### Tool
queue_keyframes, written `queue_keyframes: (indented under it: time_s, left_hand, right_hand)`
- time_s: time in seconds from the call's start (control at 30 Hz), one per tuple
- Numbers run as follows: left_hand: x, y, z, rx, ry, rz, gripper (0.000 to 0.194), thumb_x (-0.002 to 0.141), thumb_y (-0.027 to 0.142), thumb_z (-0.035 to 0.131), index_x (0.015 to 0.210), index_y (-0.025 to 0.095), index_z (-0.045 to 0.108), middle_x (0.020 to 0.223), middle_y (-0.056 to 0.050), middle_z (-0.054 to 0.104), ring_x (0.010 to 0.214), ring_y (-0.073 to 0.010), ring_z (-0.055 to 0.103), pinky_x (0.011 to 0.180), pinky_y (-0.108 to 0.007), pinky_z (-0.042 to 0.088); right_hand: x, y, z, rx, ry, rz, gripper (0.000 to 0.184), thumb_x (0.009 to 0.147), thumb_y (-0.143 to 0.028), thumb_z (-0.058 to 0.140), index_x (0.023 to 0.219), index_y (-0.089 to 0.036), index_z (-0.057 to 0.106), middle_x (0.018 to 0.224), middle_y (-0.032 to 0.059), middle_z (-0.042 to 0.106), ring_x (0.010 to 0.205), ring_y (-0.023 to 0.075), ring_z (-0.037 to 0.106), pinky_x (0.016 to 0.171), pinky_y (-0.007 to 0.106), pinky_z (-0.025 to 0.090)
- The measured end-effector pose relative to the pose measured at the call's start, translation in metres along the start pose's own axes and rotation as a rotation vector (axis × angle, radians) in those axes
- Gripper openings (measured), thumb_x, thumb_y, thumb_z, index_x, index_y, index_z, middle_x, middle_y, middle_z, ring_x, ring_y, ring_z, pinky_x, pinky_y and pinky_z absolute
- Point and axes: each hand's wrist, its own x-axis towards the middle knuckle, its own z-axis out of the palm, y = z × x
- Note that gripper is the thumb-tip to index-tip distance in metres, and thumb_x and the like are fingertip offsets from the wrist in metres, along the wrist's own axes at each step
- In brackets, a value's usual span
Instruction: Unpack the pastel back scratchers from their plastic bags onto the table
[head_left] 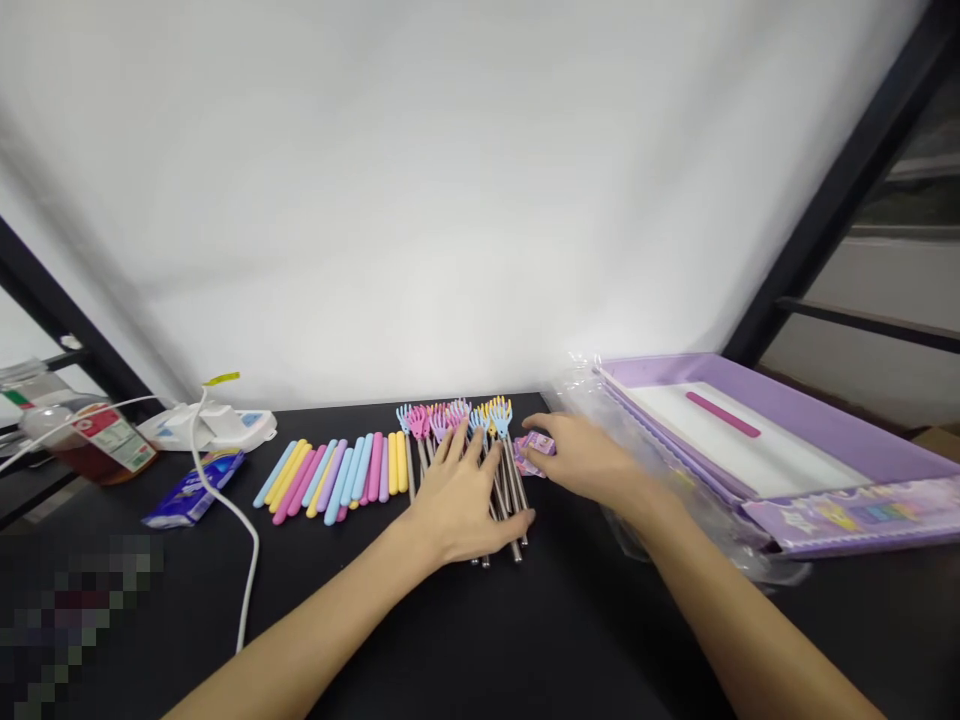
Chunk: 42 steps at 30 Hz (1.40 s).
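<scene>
Fingers spread, my left hand [457, 495] lies flat over a row of back scratchers with metal rods [517, 535] and small hand-shaped heads [501, 418] in blue, pink, purple and yellow. It covers the middle of several rods. Just right of them, my right hand [585, 455] curls its thumb and fingers around a small stack of purple printed cards [535, 450], partly hidden by the fingers. To the left of the scratchers, pastel handle tubes [349, 475] lie side by side in blue, yellow, pink and purple.
On the right stands an open purple box [810, 420] holding a white sheet and a magenta strip [722, 414], with clear plastic wrap [637, 480] beside it. At left are a bottle [105, 435], a blue packet [196, 488], a power strip [251, 430] and a white cable [251, 550].
</scene>
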Motion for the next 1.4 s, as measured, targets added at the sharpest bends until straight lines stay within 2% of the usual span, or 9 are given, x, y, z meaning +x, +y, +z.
queue_keyframes:
  time_s: [0.1,0.23,0.4,0.6,0.87,0.97,1.1,1.27,1.4]
  left_hand:
    - [0.003,-0.004,0.004,0.012,-0.011,-0.024,0.085,0.083,0.064,0.051,0.151,0.015,0.035,0.160,-0.015,0.028,0.152,-0.0367,0.007,0.123,-0.055,0.017]
    - [0.004,-0.008,0.004,-0.003,0.000,-0.023,0.080,0.084,0.061,0.051,0.150,0.018,0.037,0.160,-0.014,0.028,0.152,-0.0351,0.006,0.123,-0.054,0.019]
    - [0.000,-0.008,0.005,-0.051,0.100,-0.032,0.072,0.089,0.059,0.047,0.148,0.018,0.041,0.161,-0.013,0.027,0.152,-0.0344,0.010,0.123,-0.053,0.023]
    - [-0.001,-0.007,0.004,-0.073,0.100,-0.041,0.068,0.090,0.059,0.046,0.145,0.019,0.045,0.158,-0.012,0.033,0.150,-0.0368,0.017,0.122,-0.056,0.025]
    - [-0.001,-0.007,0.003,-0.086,0.090,-0.037,0.073,0.087,0.061,0.048,0.143,0.014,0.047,0.156,-0.017,0.036,0.149,-0.0393,0.019,0.121,-0.057,0.025]
    - [-0.002,-0.008,0.005,-0.088,0.107,-0.042,0.071,0.087,0.062,0.048,0.140,0.015,0.049,0.154,-0.016,0.038,0.149,-0.0388,0.020,0.121,-0.057,0.025]
    - [-0.002,-0.009,0.005,-0.099,0.121,-0.042,0.071,0.086,0.063,0.048,0.139,0.016,0.050,0.152,-0.016,0.042,0.147,-0.0397,0.024,0.120,-0.057,0.025]
    - [-0.002,-0.009,0.004,-0.075,0.117,-0.039,0.072,0.087,0.062,0.046,0.139,0.013,0.050,0.150,-0.017,0.043,0.146,-0.0407,0.026,0.121,-0.055,0.024]
    - [-0.002,-0.008,0.003,-0.064,0.110,-0.051,0.072,0.087,0.062,0.046,0.140,0.013,0.050,0.151,-0.017,0.043,0.146,-0.0404,0.026,0.120,-0.056,0.025]
  right_hand:
    - [-0.001,0.003,0.002,-0.008,-0.070,-0.044,0.047,0.084,-0.033,0.059,0.127,-0.014,0.062,0.125,0.0164,0.066,0.118,0.0332,0.060,0.099,0.044,0.045]
    - [-0.002,0.004,0.004,-0.019,-0.135,-0.084,0.041,0.078,-0.029,0.064,0.117,-0.019,0.064,0.120,0.0140,0.067,0.111,0.0319,0.063,0.095,0.042,0.046]
    - [0.001,0.004,0.005,0.040,-0.148,-0.005,0.073,0.075,-0.031,0.069,0.142,-0.018,0.042,0.119,0.0144,0.067,0.104,0.0321,0.065,0.086,0.041,0.050]
    - [0.018,0.010,-0.002,0.047,-0.213,-0.102,0.066,0.070,-0.029,0.075,0.132,-0.020,0.054,0.127,0.0126,0.066,0.117,0.0321,0.062,0.095,0.041,0.048]
    - [0.041,0.003,-0.022,-0.103,-0.420,-0.224,0.067,0.054,-0.019,0.081,0.117,-0.022,0.057,0.114,0.0077,0.069,0.099,0.0298,0.066,0.083,0.038,0.050]
    - [0.043,0.002,-0.024,-0.061,-0.428,-0.214,0.062,0.054,-0.016,0.076,0.110,-0.021,0.051,0.108,0.0061,0.069,0.083,0.0234,0.066,0.071,0.031,0.048]
    - [0.041,-0.001,-0.025,-0.109,-0.447,-0.210,0.049,0.055,-0.014,0.073,0.095,-0.024,0.045,0.076,-0.0030,0.064,0.063,0.0185,0.059,0.057,0.027,0.039]
    - [0.044,-0.003,-0.023,-0.167,-0.405,-0.279,0.050,0.055,-0.030,0.082,0.082,-0.025,0.041,0.068,-0.0043,0.056,0.065,0.0190,0.055,0.057,0.028,0.035]
    - [0.049,0.000,-0.016,-0.126,-0.349,-0.357,0.043,0.060,-0.029,0.077,0.080,-0.025,0.039,0.062,-0.0069,0.051,0.058,0.0158,0.051,0.055,0.027,0.033]
